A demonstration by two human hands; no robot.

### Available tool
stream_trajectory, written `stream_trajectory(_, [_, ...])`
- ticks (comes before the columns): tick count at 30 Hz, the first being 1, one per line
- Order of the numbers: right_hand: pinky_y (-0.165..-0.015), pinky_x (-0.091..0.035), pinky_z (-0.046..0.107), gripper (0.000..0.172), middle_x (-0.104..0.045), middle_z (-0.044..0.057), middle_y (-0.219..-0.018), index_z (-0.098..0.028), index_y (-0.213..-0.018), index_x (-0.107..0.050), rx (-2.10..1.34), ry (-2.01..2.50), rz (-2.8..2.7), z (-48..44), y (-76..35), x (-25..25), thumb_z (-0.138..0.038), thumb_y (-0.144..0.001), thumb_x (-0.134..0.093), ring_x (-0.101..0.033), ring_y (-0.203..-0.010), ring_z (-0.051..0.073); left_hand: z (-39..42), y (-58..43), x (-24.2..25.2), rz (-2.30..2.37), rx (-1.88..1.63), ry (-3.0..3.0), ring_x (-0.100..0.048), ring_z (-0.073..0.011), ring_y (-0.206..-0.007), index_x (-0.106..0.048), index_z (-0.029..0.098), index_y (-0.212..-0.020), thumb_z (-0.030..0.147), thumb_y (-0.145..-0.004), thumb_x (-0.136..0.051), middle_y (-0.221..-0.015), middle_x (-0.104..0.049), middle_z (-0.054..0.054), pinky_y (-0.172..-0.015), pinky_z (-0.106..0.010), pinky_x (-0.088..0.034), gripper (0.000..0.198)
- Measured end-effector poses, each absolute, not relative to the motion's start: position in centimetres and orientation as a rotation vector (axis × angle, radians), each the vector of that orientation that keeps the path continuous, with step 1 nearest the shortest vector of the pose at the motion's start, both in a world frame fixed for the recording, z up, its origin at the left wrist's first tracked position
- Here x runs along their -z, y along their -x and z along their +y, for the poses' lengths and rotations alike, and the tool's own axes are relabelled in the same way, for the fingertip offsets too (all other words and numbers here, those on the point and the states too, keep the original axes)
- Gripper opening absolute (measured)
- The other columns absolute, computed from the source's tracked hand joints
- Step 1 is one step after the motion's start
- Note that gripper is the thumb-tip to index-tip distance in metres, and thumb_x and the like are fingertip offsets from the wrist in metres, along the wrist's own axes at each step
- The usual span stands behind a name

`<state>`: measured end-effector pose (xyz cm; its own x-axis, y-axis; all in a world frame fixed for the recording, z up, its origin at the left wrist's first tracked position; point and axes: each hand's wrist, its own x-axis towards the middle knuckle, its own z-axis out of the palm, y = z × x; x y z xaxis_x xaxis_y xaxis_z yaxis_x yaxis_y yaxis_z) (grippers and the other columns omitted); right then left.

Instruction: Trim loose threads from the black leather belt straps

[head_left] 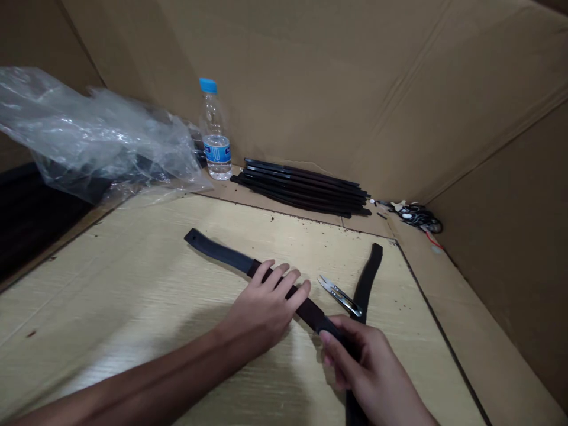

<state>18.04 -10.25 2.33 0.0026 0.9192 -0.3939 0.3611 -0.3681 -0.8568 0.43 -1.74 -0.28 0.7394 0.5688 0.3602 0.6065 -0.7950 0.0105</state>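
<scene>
A black leather belt (217,251) lies across the pale wood-grain board (133,296), its end pointing to the far left. My left hand (266,302) rests on the belt with the fingers curled over it. My right hand (366,367) grips the belt further along, near the lower edge of the view. A second black strap section (367,281) rises from under my right hand toward the far side; I cannot tell whether it is the same belt. Small steel thread snips (339,297) lie just beyond my fingertips, touching that strap.
Several black belts lie stacked (302,188) on cardboard at the far edge, beside a capped water bottle (215,130). A crumpled clear plastic bag (93,136) sits at left. Tangled black scraps (417,217) lie far right. Cardboard walls (497,171) surround the board.
</scene>
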Motion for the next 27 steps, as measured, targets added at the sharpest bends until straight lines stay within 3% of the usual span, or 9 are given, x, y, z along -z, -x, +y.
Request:
stream_trajectory(4, [-0.051, -0.043, 0.025, 0.029, -0.063, 0.001, -0.068, -0.020, -0.091, -0.064, -1.135, 1.811, -1.638, -10.6, -18.4, -2.5, -0.046, -0.088, -0.052, -0.056, -0.057, 0.016, -1.7, -0.3, 0.1, -0.956, 0.534, 2.838, -0.057, -0.0236, -0.084, -0.061, 0.016, -0.094, 0.015, -0.087, -0.048, -0.090, -0.066, -0.007, -0.084, -0.041, -0.039, 0.015])
stream_trajectory(8, [-0.059, -0.048, 0.028, 0.025, -0.070, 0.003, -0.073, -0.021, -0.095, -0.065, -1.056, 1.862, -1.785, -10.5, -18.6, -3.0, -0.041, -0.088, -0.052, -0.064, -0.063, 0.021, -1.7, -0.1, 0.2, -0.950, 0.564, 2.863, -0.055, -0.0203, -0.068, -0.057, 0.017, -0.078, 0.016, -0.090, -0.047, -0.074, -0.063, -0.004, -0.067, -0.035, -0.039, 0.016])
stream_trajectory(14, [-0.063, -0.052, 0.029, 0.022, -0.074, 0.003, -0.073, -0.022, -0.096, -0.067, -1.000, 1.862, -1.845, -10.3, -18.5, -3.1, -0.037, -0.086, -0.055, -0.070, -0.067, 0.023, -1.7, -0.1, 0.5, -0.980, 0.531, 2.863, -0.058, -0.0195, -0.063, -0.054, 0.017, -0.073, 0.020, -0.094, -0.044, -0.067, -0.062, -0.003, -0.064, -0.033, -0.040, 0.022])
stream_trajectory(19, [-0.058, -0.053, 0.029, 0.024, -0.074, 0.004, -0.067, -0.020, -0.093, -0.069, -0.907, 1.834, -1.874, -10.4, -18.6, -2.4, -0.038, -0.085, -0.056, -0.069, -0.061, 0.023, -1.7, 0.0, 0.3, -0.998, 0.435, 2.923, -0.060, -0.0202, -0.061, -0.054, 0.017, -0.073, 0.019, -0.092, -0.044, -0.066, -0.064, -0.004, -0.060, -0.033, -0.042, 0.022])
stream_trajectory(24, [-0.057, -0.053, 0.029, 0.024, -0.073, 0.004, -0.065, -0.020, -0.092, -0.070, -0.873, 1.833, -1.896, -10.4, -18.4, -2.3, -0.037, -0.084, -0.055, -0.069, -0.059, 0.023, -1.6, 0.0, -0.5, -1.084, 0.188, 3.041, -0.064, -0.0235, -0.067, -0.058, 0.016, -0.077, 0.016, -0.079, -0.058, -0.072, -0.067, -0.007, -0.062, -0.035, -0.048, 0.002])
stream_trajectory(27, [-0.059, -0.054, 0.029, 0.023, -0.075, 0.005, -0.069, -0.021, -0.095, -0.070, -0.879, 1.835, -1.927, -10.4, -18.3, -2.7, -0.034, -0.085, -0.054, -0.070, -0.063, 0.023, -1.6, 0.0, -1.1, -1.137, 0.057, 3.085, -0.066, -0.0258, -0.070, -0.060, 0.015, -0.080, 0.020, -0.075, -0.064, -0.076, -0.069, -0.009, -0.063, -0.037, -0.051, 0.008])
